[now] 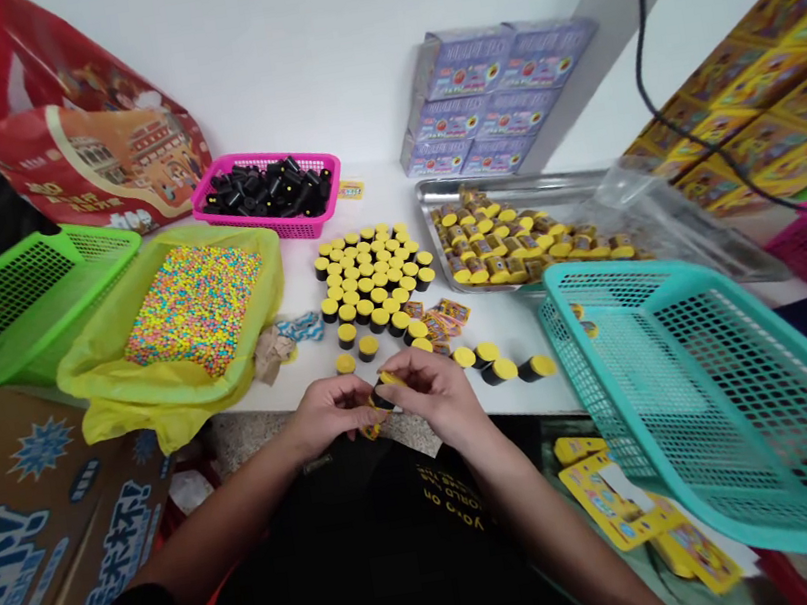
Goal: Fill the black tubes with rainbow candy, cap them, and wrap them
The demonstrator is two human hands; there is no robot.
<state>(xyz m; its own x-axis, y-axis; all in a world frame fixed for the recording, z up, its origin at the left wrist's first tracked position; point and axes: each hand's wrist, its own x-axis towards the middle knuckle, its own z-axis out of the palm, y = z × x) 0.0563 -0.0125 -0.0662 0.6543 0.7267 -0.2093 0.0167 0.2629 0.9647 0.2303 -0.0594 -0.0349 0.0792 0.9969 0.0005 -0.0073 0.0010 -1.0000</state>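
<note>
My left hand (329,415) and my right hand (432,394) meet at the table's near edge, fingers pinched together around a small black tube with a yellow cap (384,389) and a yellow sticker label. Just beyond them stands a cluster of several black tubes with yellow caps (370,282), upright on the white table (520,325). A few capped tubes (509,369) lie on their sides to the right of my right hand. Loose yellow sticker labels (443,319) lie beside the cluster.
A yellow-lined basket of small coloured candies (196,308) sits left, by an empty green basket (9,301). A pink basket of black tubes (266,192) is at the back. A metal tray of labelled tubes (516,245) and a teal basket (695,380) are right. Purple boxes (494,97) lean on the wall.
</note>
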